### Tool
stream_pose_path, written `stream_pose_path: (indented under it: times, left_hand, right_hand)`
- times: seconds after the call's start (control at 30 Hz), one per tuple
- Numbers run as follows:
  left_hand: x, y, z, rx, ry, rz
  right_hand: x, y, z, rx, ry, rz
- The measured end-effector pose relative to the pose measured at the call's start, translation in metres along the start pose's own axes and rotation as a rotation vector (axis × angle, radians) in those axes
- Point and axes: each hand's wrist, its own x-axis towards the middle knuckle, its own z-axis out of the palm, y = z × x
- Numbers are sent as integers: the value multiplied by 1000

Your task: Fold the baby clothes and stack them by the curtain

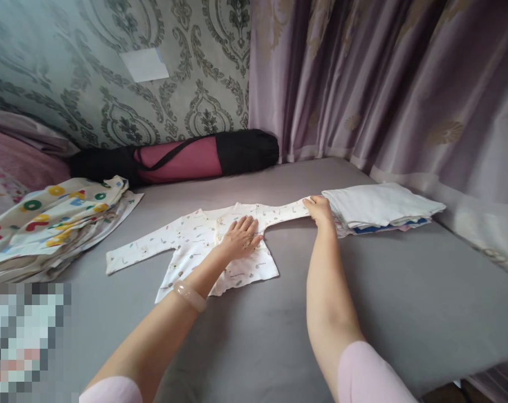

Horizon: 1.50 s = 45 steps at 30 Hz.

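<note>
The shirt (192, 240) stretches sideways, left fingers (246, 225) spread flat atop it, right fingers (311, 206) pinching the right sleeve (285, 212) at its end.

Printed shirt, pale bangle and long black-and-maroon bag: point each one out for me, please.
Printed shirt (195, 243): head view, on its patterned front.
Pale bangle (189, 296): head view, on the band's visible face.
Black-and-maroon bag (195, 163): head view, on its maroon middle panel.

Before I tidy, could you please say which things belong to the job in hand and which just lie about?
Job:
- printed long-sleeved shirt, left hand flat on it, right hand at its sleeve
- perhaps patterned cloth pile, folded white cloth stack

Lying about, apparently:
- black and maroon bag
- pink cloth
</note>
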Motion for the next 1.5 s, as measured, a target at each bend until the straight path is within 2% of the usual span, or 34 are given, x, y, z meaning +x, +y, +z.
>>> stream_pose_path:
  times: [0.13,0.23,0.3,0.5,0.77,0.97,1.13,1.3,1.5]
  left_hand:
    - [15,-13,-8,-87,40,-45]
    - [27,-22,-3,-111,50,-52]
    - [34,-25,3,-123,13,-29]
    - [42,-19,12,-104,-19,-57]
    - [42,-19,6,-58,-18,-26]
    - [52,-25,-7,-69,-76,10]
    - [69,-29,-22,-38,-157,-24]
    - [81,-31,-30,-55,-223,-30]
    - [82,-25,-26,-69,-210,-87]
  right_hand:
    - [0,1,-1,10,-9,-37]
    - [-1,-1,-2,53,-14,-52]
    - [-1,-5,-3,115,-10,-70]
    - [-2,-10,-2,257,9,-72]
    - [-4,-9,-5,281,40,-38]
    - [-18,-40,-14,410,-24,44]
    - [-32,-73,-15,503,-53,73]
    - [-43,-103,3,629,-138,60]
    - [-68,-133,53,709,-290,46]
